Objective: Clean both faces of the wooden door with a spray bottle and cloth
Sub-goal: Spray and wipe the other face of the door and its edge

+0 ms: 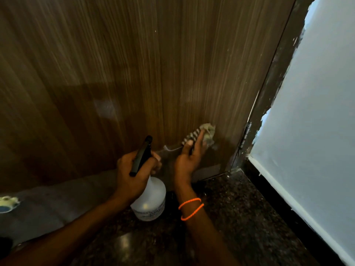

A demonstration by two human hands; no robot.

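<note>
The right hand (189, 160) presses a cloth (206, 134) against the door (134, 73), fingers laid fairly straight over it, low down near the hinged edge. The left hand (134, 171) has its grip curled round the neck of the bottle (148, 198), black nozzle (141, 156) aimed up toward the wood and the clear body hanging just above the floor (230, 217). The step in hand looks like wiping the bottom corner of this face. Next would likely come a sweep along the lower edge toward the left, with a fresh spray if the wood is dry there; the other face cannot be judged from here. Beyond the door stand its dark frame (272, 93) with a hinge (245, 135), and a pale wall (317, 112) with ragged paint at its edge. Count: one door, one cloth, one bottle, two hands, and two orange bands (190, 208) on the right wrist.
</note>
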